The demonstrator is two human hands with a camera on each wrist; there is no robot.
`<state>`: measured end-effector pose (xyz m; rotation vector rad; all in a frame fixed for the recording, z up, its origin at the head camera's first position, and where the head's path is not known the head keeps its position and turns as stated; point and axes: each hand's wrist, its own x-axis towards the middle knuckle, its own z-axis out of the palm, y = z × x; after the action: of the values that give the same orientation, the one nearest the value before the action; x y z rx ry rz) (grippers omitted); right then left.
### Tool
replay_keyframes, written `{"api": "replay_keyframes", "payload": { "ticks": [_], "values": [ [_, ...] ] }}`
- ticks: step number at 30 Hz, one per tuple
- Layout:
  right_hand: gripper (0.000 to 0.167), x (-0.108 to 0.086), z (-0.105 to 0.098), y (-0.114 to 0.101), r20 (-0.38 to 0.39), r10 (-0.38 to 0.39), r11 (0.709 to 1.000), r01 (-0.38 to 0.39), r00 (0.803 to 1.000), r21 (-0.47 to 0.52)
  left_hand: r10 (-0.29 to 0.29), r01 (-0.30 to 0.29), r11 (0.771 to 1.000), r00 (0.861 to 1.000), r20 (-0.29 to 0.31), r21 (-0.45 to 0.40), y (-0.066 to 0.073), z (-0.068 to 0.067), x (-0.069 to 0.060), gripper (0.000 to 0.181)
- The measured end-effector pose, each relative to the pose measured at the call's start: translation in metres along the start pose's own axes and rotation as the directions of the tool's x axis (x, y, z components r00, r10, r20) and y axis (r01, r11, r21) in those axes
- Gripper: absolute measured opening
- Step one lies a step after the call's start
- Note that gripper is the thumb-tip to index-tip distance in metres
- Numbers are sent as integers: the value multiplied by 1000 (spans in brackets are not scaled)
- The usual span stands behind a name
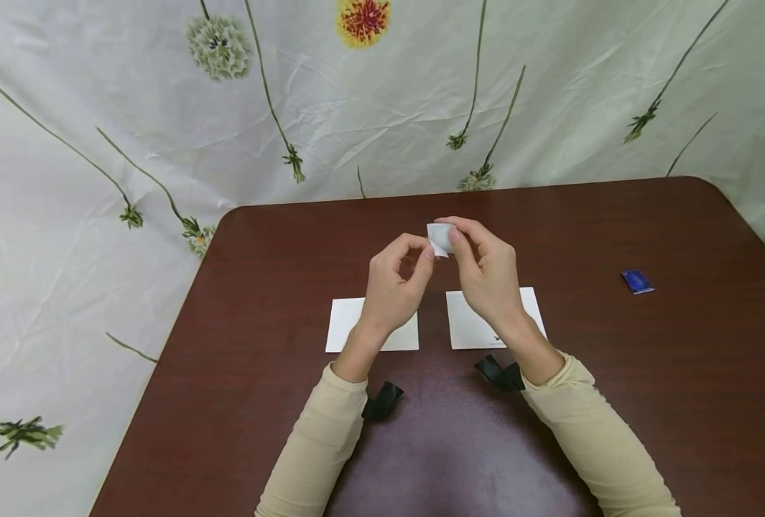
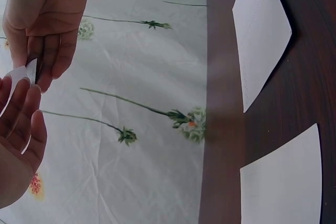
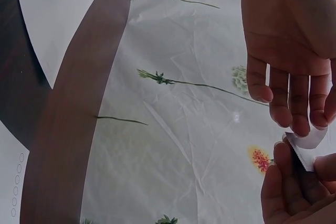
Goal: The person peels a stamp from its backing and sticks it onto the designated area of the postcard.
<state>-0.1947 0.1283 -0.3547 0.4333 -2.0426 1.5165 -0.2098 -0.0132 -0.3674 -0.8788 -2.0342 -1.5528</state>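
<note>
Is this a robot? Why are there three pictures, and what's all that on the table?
There's no robot here, just a person's bare left hand and right hand. One picture comes from a camera worn on the head, looking forward and down. The other two come from cameras on the left and right wrists, so everything looks turned sideways there. Both hands pinch a small white piece; I can't tell exactly what it is. On the brown table lie two white cards, side by side, and over to the right, a little blue thing. Behind the table is a flowery cloth.
</note>
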Motion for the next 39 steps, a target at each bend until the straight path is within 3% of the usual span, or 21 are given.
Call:
{"api": "replay_keyframes", "payload": {
  "ticks": [39],
  "values": [
    [20, 2, -5, 3, -60, -14, 999, 12, 998, -38, 29, -29, 1000, 1000, 4, 6, -1, 0, -1, 11]
  ]
}}
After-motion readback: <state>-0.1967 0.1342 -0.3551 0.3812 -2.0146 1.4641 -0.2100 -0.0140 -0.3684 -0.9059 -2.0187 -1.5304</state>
